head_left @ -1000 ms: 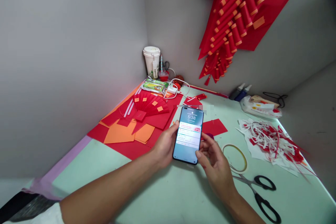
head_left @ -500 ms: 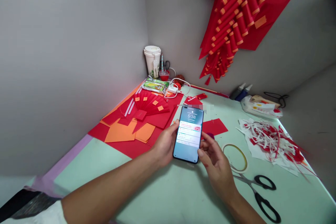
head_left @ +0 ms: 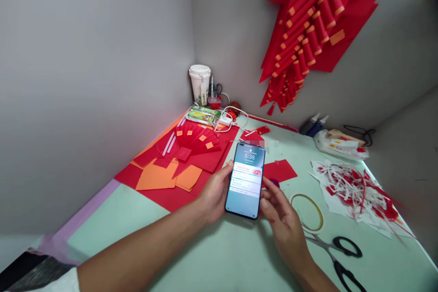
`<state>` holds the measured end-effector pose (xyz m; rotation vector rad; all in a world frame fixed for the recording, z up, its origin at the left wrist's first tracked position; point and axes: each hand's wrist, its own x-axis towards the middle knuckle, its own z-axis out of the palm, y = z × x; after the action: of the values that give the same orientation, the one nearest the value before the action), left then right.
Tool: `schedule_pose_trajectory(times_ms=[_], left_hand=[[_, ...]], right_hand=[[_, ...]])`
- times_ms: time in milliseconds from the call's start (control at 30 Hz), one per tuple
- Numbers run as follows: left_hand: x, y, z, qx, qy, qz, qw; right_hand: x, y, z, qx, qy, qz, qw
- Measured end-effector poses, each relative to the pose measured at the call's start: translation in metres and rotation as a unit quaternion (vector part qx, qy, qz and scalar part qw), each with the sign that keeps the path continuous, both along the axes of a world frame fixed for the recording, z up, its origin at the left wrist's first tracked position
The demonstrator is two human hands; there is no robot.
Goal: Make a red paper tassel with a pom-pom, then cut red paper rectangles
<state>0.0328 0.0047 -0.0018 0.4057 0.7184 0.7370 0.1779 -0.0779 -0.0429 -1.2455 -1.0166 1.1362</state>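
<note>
A smartphone (head_left: 245, 180) with a lit lock screen reading 5:38 is held above the table, tilted toward me. My left hand (head_left: 215, 194) grips its left edge, thumb along the side and the other fingers hidden beneath. On the opposite edge, my right hand (head_left: 282, 216) holds the phone with fingers curled at the side and thumb near the lower right corner. Just right of that hand lie a roll of tape (head_left: 307, 212) and black-handled scissors (head_left: 337, 251). Red paper (head_left: 281, 170) lies flat behind the phone.
Left back holds red and orange paper (head_left: 157, 175) with a folded red fan (head_left: 195, 139). A coffee cup (head_left: 200, 84) stands in the corner. White and red paper scraps (head_left: 356, 191) heap at right, near a tissue pack (head_left: 342, 143). Red paper firecrackers (head_left: 308, 36) hang on the wall.
The view has tilted slightly upward, so the scene sits a little lower. My right thumb has moved off the phone's front to its lower right edge. Both hands still hold the phone.
</note>
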Motion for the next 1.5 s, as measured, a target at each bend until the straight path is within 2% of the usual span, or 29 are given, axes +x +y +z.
schedule_pose_trajectory(times_ms=[200,333,500,867,1233,1500], left_hand=[[-0.002,-0.002,0.001,-0.011,-0.015,-0.029,0.999],[-0.003,-0.002,-0.001,-0.012,-0.005,-0.031,0.999],[-0.004,-0.003,-0.002,-0.002,-0.004,-0.020,1.000],[-0.004,-0.003,-0.005,-0.005,-0.044,-0.019,0.999],[-0.003,-0.001,0.000,0.004,-0.023,-0.019,1.000],[-0.007,0.003,-0.001,-0.010,-0.029,-0.053,0.998]], right_hand=[[0.000,-0.001,-0.008,-0.012,0.017,-0.005,1.000],[-0.008,-0.002,-0.006,-0.006,0.020,-0.045,0.999],[-0.011,-0.003,-0.004,-0.003,0.018,-0.057,0.998],[0.000,0.000,-0.008,-0.003,-0.004,0.004,1.000],[-0.003,0.000,0.001,-0.004,0.027,-0.002,1.000],[-0.001,0.006,0.000,-0.030,0.071,0.002,0.997]])
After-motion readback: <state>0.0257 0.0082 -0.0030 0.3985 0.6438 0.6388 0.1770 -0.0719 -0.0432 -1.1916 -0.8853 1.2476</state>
